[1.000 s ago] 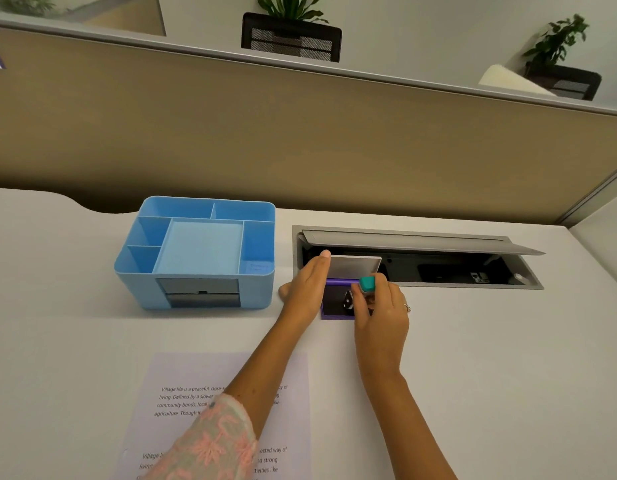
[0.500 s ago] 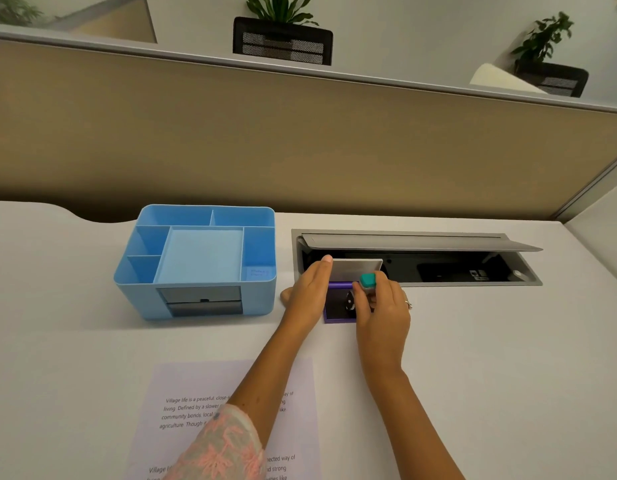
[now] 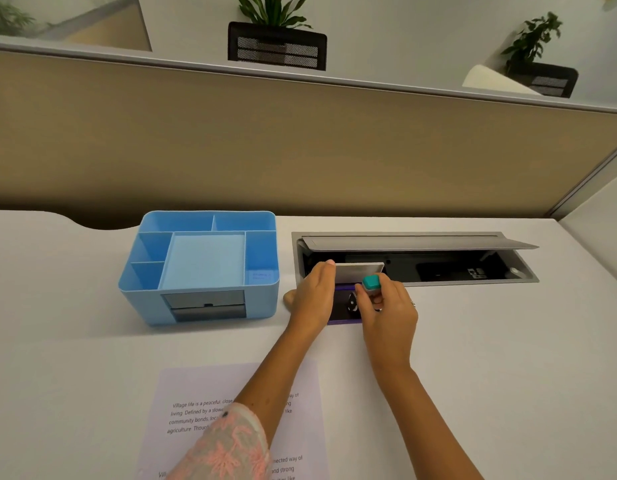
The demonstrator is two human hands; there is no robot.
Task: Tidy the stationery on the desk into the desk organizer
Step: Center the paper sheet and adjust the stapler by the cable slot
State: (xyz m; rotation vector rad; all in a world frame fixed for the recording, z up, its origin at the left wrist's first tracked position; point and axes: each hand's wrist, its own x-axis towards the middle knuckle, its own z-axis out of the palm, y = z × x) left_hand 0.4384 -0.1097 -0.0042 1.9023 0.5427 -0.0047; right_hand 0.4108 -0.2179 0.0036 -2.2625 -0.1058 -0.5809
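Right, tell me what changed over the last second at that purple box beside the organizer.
Almost nothing. The left hand still steadies the purple box with its lid raised, and the right hand still holds the teal-capped item over it; nothing was taken or let go. The blue organizer and the printed sheet stayed put; only the camera shifted slightly.

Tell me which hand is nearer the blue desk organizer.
Left. The left hand rests just right of the blue desk organizer, holding the small purple box; the right hand sits farther right, beyond that box.
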